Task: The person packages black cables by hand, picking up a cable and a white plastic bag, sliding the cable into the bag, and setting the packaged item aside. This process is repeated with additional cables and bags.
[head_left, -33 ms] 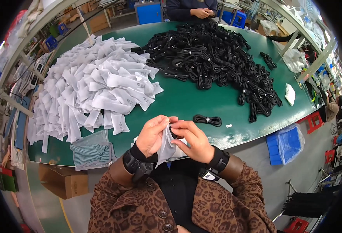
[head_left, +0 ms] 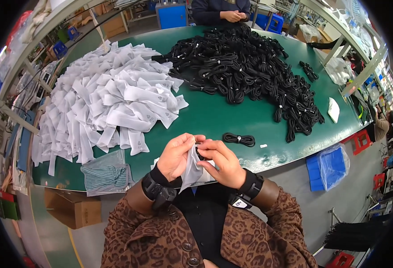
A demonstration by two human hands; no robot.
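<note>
Close to my body, at the table's near edge, my left hand (head_left: 175, 154) pinches the upper edge of a frosted white plastic bag (head_left: 190, 172), which hangs down between my hands. My right hand (head_left: 223, 164) has its fingers curled around a black cable bundle (head_left: 199, 155) at the bag's mouth. Only a small dark part of that bundle shows; fingers and bag hide the rest. Another coiled black cable (head_left: 239, 139) lies on the table just beyond my right hand. Some pale pieces partly show under my hands.
A large heap of frosted bags (head_left: 111, 98) covers the green table's (head_left: 187, 118) left side. Coiled black cables (head_left: 241, 67) are piled at centre and right. A bagged striped teal textile (head_left: 106, 176) lies near left. Across the table stands a person (head_left: 221, 11).
</note>
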